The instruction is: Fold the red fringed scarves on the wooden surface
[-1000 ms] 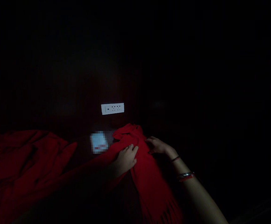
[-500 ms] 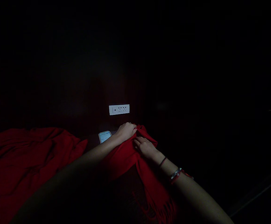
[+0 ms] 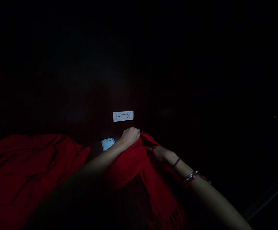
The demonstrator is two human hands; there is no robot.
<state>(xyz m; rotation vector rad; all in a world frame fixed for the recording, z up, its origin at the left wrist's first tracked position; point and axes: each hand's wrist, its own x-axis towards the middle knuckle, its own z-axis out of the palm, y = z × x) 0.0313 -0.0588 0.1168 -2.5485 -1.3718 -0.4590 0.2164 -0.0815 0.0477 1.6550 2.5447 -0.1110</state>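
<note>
The scene is very dark. A red fringed scarf [image 3: 139,166] lies on a dark surface in front of me. My left hand [image 3: 130,136] is closed on the scarf's far top corner. Just to the right and nearer me, my right hand [image 3: 161,154] rests on the same fabric, with its fingers curled into the cloth. Bracelets circle my right wrist [image 3: 191,177]. The scarf's fringe [image 3: 167,217] hangs at the near edge.
A phone [image 3: 108,143] with a lit screen lies just left of my left hand. A white socket plate [image 3: 123,116] is on the dark wall behind. More red cloth [image 3: 26,172] is heaped at the left.
My left hand reached forward from the middle of the scarf to its far corner and closed on it. My right hand shifted slightly right along the fabric.
</note>
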